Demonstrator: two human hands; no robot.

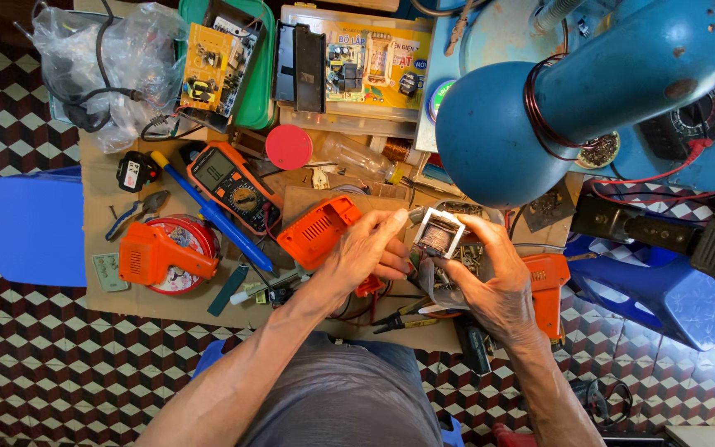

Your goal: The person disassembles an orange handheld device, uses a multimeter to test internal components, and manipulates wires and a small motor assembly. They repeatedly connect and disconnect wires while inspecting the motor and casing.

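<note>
Both our hands — left hand [366, 248], right hand [490, 277] — grip a small square transformer [438, 234] above the cluttered cardboard sheet [101, 199] — beside an orange multimeter [231, 184]

The left hand [366, 248] and right hand [494, 277] are holding a small white-framed transformer [439, 234] between their fingertips, above a cardboard-covered worktop [101, 178]. The left forefinger is pressing against the transformer's left edge; the right fingers are wrapping its right side. An orange tool housing [318, 232] is lying just beside the left hand. An orange multimeter [233, 186] is resting further left, near a blue-handled screwdriver [213, 213] and an orange soldering gun [163, 252]. A blue lamp shade [498, 136] is hanging over the worktop's right part.
</note>
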